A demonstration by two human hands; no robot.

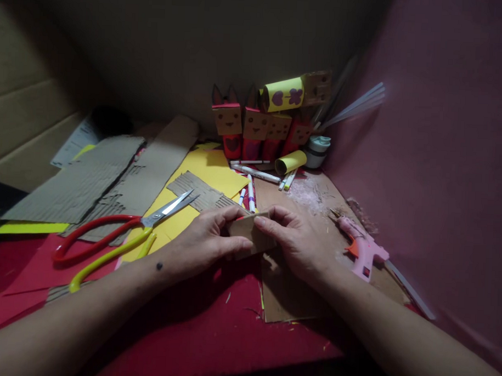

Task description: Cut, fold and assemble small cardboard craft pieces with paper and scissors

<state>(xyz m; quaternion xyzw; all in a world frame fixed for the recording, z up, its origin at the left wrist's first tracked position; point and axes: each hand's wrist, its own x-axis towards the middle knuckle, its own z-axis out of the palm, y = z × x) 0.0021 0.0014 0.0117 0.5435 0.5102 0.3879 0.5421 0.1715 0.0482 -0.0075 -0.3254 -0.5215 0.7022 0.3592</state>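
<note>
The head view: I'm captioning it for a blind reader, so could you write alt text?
Two bare hands hold a small brown cardboard piece above a red tabletop. Scissors with red and yellow handles lie to the left, a pink glue gun to the right, and red tube figures with boxy brown cardboard faces stand behind.

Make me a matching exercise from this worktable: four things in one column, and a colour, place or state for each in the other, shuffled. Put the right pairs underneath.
Things
1. scissors
2. glue gun
3. small cardboard piece
4. yellow figure

Descriptions
A. held between the left hand and the right hand
B. blades apart, one handle red and the other yellow
C. lying on its side, with purple shapes on it
D. pink, with an orange trigger

Right pairs: 1-B, 2-D, 3-A, 4-C
</note>
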